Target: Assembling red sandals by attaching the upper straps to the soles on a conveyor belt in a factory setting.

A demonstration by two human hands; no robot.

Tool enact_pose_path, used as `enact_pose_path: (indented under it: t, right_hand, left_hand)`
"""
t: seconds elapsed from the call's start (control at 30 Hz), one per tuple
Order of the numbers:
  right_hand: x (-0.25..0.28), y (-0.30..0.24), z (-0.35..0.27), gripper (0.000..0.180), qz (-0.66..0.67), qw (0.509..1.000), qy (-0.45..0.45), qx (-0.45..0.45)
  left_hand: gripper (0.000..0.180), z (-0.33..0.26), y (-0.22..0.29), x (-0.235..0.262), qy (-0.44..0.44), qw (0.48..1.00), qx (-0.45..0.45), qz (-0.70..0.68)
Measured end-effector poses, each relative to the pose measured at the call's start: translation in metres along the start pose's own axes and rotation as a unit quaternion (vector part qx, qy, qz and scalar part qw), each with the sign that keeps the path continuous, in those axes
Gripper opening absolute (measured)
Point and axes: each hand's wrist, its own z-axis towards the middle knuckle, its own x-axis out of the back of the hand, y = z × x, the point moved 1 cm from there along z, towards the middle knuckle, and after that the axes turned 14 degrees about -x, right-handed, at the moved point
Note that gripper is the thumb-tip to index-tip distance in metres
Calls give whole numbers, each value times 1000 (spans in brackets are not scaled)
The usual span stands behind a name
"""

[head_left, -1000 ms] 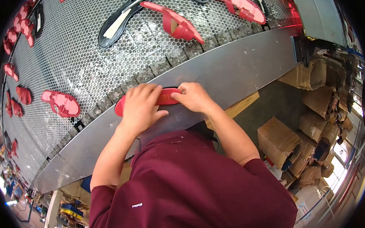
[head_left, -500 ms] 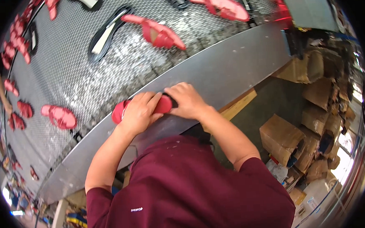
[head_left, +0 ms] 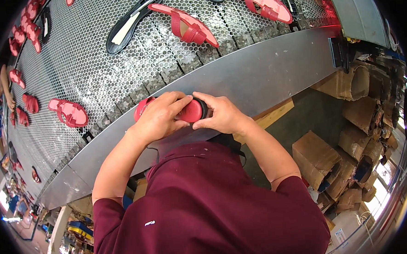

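Over the grey metal ledge I hold a red sandal, its insole facing up and the black rim of a sole showing around its heel end. My left hand is closed over the sandal's middle and hides much of it; the strap end shows past the knuckles. Around the heel, my right hand curves its thumb and fingers against the black rim. On the belt beyond lie a red sandal upper and, to its left, a black sole with a pale strip along it.
A perforated conveyor belt runs behind the metal ledge, carrying several more red sandals and black soles. Another person's hand reaches in at the far left. Cardboard boxes are stacked at the right, past a wooden board.
My right hand has shifted from the heel's top edge to cup its end, thumb and fingers wider apart. My left hand keeps its grip. Belt items appear shifted as the view moved.
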Motion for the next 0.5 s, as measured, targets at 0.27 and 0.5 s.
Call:
enact_pose_path:
  t: [0.27,0.5]
  right_hand:
    - [10,-4,-4,80,22,999,-27,-15]
    - [14,-12,-6,59,13,997,59,45]
  left_hand:
    - [68,12,5,0,-32,999,5,13]
    - [67,19,6,-2,-8,1000,3,26]
